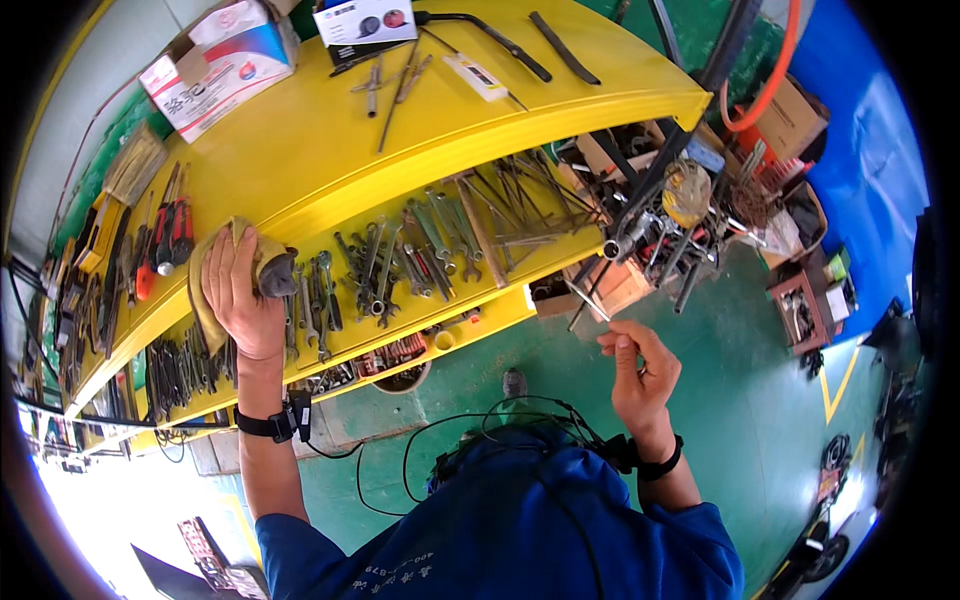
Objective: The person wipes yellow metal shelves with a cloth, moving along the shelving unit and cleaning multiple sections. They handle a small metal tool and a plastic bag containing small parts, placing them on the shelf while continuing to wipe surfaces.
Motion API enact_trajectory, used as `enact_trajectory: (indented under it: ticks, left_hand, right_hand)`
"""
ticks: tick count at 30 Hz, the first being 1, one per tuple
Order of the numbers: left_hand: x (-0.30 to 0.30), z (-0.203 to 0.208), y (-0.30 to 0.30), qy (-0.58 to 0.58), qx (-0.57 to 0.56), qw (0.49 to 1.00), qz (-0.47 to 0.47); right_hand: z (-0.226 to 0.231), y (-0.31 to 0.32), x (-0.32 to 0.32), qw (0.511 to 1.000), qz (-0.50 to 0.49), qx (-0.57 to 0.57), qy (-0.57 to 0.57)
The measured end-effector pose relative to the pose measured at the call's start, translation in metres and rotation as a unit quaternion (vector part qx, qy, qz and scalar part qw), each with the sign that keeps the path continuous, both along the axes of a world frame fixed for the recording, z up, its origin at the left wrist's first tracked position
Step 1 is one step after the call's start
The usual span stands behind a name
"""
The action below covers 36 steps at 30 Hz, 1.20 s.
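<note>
A yellow-olive rag (207, 285) with a dark grey end drapes over the front edge of the yellow workbench (330, 185). My left hand (238, 290) presses on this rag and grips it against the edge. Below and beside it, rows of wrenches (375, 265) lie on the yellow lower shelf. Off the bench's right end, over the floor, my right hand (645, 372) is raised with its fingers curled in a pinch. A thin shiny metal rod (590, 302) runs from the fingertips toward a heap of tools; its end at the fingers is partly hidden.
Screwdrivers and pliers (170, 225) line the bench's left end. Cardboard boxes (220, 65), a black-and-white box (366, 25) and loose bars stand farther back. Sockets and metal parts (680, 230) are piled at the right. An orange hose (765, 95) hangs there, and cables (405, 450) trail from my wrists.
</note>
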<state>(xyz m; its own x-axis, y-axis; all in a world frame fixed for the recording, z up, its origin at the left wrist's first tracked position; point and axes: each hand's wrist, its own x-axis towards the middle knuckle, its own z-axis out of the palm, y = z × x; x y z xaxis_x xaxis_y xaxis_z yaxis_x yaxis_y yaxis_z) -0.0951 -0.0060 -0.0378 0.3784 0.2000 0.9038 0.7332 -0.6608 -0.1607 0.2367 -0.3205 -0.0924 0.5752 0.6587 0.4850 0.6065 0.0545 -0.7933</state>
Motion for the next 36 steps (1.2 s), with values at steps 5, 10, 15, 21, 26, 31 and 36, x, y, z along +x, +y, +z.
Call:
enact_trajectory:
  ticks: [5,10,15,21,26,31,36]
  left_hand:
    - [0.023,-0.002,-0.004,-0.009,0.030,1.000,0.000]
    - [0.061,-0.008,0.000,-0.013,0.039,0.998,-0.041]
    - [0.086,-0.010,0.002,-0.005,0.044,0.998,-0.047]
    - [0.069,-0.010,0.008,0.029,0.038,0.995,-0.087]
    - [0.054,-0.021,0.002,0.007,0.059,0.996,-0.060]
    - [0.052,-0.027,-0.004,-0.019,0.046,0.998,-0.031]
    - [0.061,-0.060,-0.039,-0.211,-0.176,0.955,0.109]
  right_hand:
    - [-0.012,-0.016,-0.004,0.998,-0.033,0.005,0.046]
    - [-0.003,-0.011,-0.016,1.000,-0.007,-0.003,-0.007]
    - [0.014,-0.005,-0.024,0.999,0.017,0.004,-0.050]
    - [0.030,-0.025,-0.021,0.996,-0.001,0.013,-0.092]
    - [0.012,-0.054,0.004,0.997,-0.058,0.037,-0.042]
    - [-0.004,-0.066,0.057,0.991,-0.114,0.061,0.028]
    - [-0.002,-0.073,0.131,0.987,-0.115,0.079,0.075]
